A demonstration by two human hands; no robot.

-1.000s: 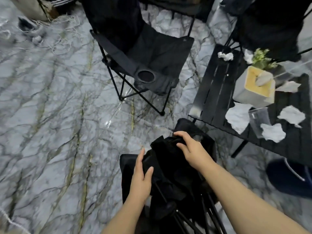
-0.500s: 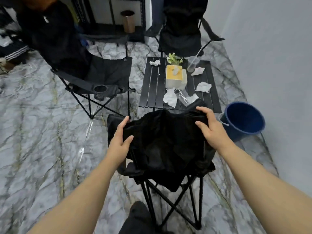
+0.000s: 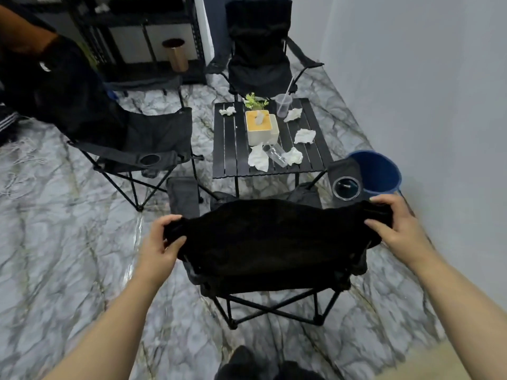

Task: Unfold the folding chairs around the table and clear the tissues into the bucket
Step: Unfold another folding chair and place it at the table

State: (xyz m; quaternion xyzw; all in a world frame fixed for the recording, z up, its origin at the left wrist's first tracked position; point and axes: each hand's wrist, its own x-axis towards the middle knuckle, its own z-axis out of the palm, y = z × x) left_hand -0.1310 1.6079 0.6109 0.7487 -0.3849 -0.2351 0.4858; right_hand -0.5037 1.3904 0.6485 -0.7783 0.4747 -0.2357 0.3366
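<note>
From the head camera, the person stands behind a black folding chair spread wide on its crossed legs on the marble floor; the left hand has its grip closed on the left top corner of the chair's backrest, thumb in front and fingers wrapped over the fabric; the right hand has its grip closed on the right top corner the same way; the chair's armrest cup holder sticks out just beyond the right hand. Right ahead of the chair stands the low black slatted counter; on it sit a tissue box, a small green plant, an upright clear cup with a straw, a clear cup lying on its side, and crumpled tissues scattered around the box. The blue bucket stands on the floor to the right of the counter, near the wall; a second open chair stands left of the counter; a third open chair stands behind it.
</note>
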